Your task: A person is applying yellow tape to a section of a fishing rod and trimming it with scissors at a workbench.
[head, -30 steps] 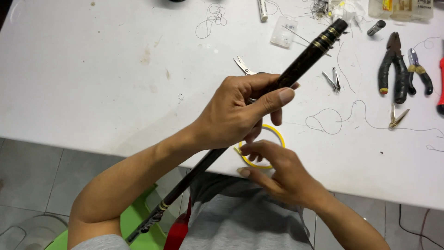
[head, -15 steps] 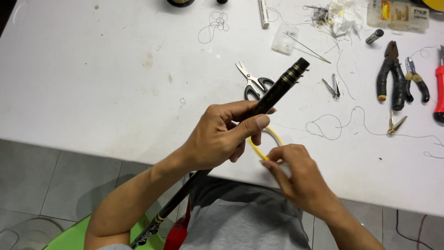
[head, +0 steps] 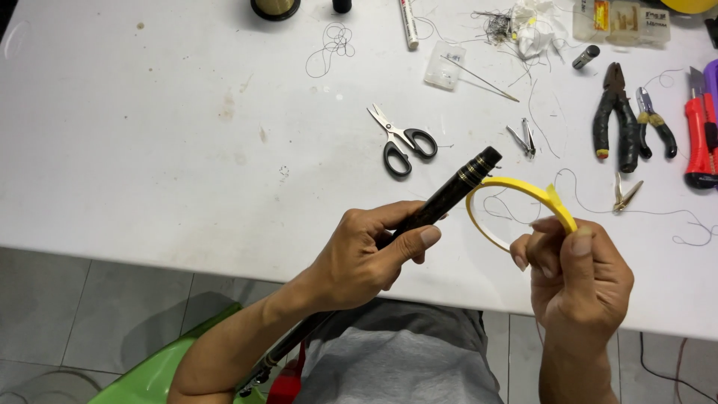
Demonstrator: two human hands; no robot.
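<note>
Two bare hands work just above the near edge of a white table (head: 149, 150), over the person's lap in grey cloth. Nearest, the left hand (head: 366, 258) is closed around a long black rod with thin gold rings near its tip (head: 449, 196); the fingers wrap the shaft and the thumb lies along it, and the rod runs from low left, beside a green plastic seat (head: 149, 374), up to the right, so its ringed end stands past the fingers. The right hand (head: 576, 280) is a little to the right and apart from the left one; it pinches a yellow roll of narrow tape (head: 523, 187) between thumb and fingers at the roll's right side. The ring of tape rises to the left from this hand, and its far left part comes just beside the rod's tip; I cannot tell if they touch. A thin dark thread (head: 598, 202) lies in loops on the table behind the roll. Further away lie black-handled scissors (head: 404, 138) with blades open a little, and small metal nail clippers (head: 523, 138) to their right. At the right side are black-handled pliers (head: 617, 116), smaller cutters (head: 654, 120) and a red utility knife (head: 699, 138). At the far edge I see a white marker pen (head: 409, 22), a small clear plastic box (head: 443, 65) and a tangle of thread (head: 336, 45).
</note>
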